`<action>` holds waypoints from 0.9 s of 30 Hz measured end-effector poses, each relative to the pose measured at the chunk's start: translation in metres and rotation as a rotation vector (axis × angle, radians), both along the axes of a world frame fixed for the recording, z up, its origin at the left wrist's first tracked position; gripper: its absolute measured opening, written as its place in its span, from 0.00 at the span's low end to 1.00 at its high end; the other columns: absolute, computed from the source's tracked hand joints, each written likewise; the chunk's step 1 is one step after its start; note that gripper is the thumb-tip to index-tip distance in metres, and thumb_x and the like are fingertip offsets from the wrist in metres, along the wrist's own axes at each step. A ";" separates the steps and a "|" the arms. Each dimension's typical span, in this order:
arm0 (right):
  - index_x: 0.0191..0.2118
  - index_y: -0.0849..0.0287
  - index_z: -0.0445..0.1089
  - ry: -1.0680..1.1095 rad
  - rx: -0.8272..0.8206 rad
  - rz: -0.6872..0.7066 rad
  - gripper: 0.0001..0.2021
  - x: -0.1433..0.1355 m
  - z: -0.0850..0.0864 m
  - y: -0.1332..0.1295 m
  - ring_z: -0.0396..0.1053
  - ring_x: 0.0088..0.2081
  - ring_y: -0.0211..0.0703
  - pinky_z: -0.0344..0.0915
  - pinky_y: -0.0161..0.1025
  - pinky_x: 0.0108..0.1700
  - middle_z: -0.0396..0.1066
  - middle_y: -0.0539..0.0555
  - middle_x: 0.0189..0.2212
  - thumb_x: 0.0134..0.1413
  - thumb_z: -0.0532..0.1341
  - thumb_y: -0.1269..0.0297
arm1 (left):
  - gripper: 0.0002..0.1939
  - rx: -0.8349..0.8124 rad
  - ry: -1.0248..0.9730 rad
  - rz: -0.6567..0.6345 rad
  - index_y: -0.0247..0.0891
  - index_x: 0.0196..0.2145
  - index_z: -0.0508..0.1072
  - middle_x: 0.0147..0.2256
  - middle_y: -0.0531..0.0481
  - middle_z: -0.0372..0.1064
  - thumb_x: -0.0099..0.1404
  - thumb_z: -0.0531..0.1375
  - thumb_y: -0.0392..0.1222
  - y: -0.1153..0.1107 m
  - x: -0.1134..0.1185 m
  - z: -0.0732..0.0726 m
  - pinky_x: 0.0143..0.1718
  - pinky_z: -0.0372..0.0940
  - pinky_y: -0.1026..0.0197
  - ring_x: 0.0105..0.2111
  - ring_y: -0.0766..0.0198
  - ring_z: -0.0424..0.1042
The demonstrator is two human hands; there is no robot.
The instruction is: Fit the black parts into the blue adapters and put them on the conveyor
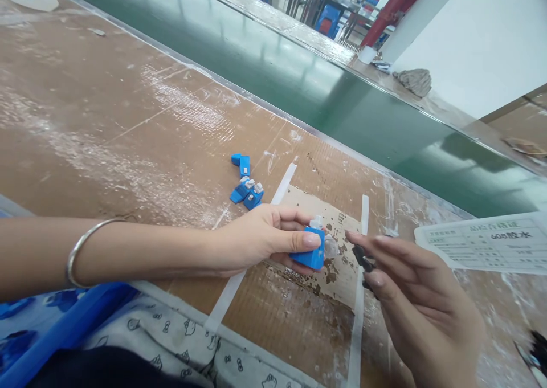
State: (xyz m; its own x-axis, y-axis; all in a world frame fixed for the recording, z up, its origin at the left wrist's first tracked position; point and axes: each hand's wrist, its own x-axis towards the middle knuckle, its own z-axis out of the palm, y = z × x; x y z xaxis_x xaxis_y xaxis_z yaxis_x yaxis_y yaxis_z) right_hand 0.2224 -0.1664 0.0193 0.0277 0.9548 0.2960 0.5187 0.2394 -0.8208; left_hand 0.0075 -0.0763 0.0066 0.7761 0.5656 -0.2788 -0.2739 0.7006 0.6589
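Note:
My left hand (265,237), reaching in from the left, pinches a blue plastic part (311,251) between thumb and fingers. A clear, pale piece (317,221) sticks up from the part's top, and another translucent bit shows at its right side. To the right, my right hand (423,297) holds a small black part (363,258) between thumb and fingertips, a short gap away from the blue part. Just beyond my left hand, blue plastic pieces with white pegs (248,186) lie on the brown work surface (141,131).
Under my hands lies a stained cardboard patch (342,285) between strips of white tape (359,331). A printed label (482,240) is at the right. Behind the table runs a green conveyor belt (273,52). At lower left is a blue bin (81,325) holding blue parts.

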 end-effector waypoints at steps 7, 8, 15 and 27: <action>0.43 0.48 0.67 0.228 -0.046 0.122 0.05 -0.008 -0.003 0.003 0.77 0.52 0.47 0.78 0.42 0.49 0.80 0.52 0.48 0.64 0.63 0.63 | 0.16 -0.003 -0.041 -0.008 0.34 0.35 0.71 0.34 0.53 0.74 0.55 0.74 0.36 -0.012 0.002 -0.003 0.42 0.67 0.64 0.35 0.69 0.75; 0.43 0.48 0.67 0.245 -0.055 0.133 0.04 -0.009 -0.004 0.004 0.77 0.51 0.46 0.78 0.42 0.49 0.80 0.52 0.48 0.64 0.63 0.63 | 0.16 0.000 -0.045 -0.007 0.34 0.35 0.71 0.34 0.53 0.74 0.55 0.74 0.34 -0.012 0.002 -0.003 0.42 0.67 0.64 0.35 0.70 0.74; 0.44 0.46 0.72 0.329 -0.096 0.203 0.08 -0.017 -0.002 0.007 0.75 0.52 0.33 0.73 0.29 0.53 0.80 0.44 0.48 0.62 0.65 0.67 | 0.14 -0.006 -0.067 -0.016 0.34 0.35 0.71 0.33 0.53 0.75 0.56 0.72 0.31 -0.012 0.001 -0.002 0.39 0.68 0.67 0.33 0.71 0.75; 0.46 0.41 0.76 0.101 -0.046 0.281 0.15 -0.015 -0.002 0.009 0.72 0.54 0.31 0.71 0.30 0.56 0.77 0.37 0.52 0.64 0.61 0.72 | 0.15 -0.019 -0.073 -0.031 0.34 0.35 0.71 0.32 0.54 0.75 0.55 0.73 0.34 -0.013 -0.001 -0.005 0.37 0.68 0.69 0.33 0.72 0.76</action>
State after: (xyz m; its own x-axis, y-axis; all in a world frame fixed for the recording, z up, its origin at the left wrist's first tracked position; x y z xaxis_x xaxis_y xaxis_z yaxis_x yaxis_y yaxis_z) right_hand 0.2079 -0.1578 0.0169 -0.2120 0.9417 0.2614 0.3525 0.3231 -0.8782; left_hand 0.0068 -0.0891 0.0019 0.8119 0.5361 -0.2311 -0.2989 0.7218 0.6242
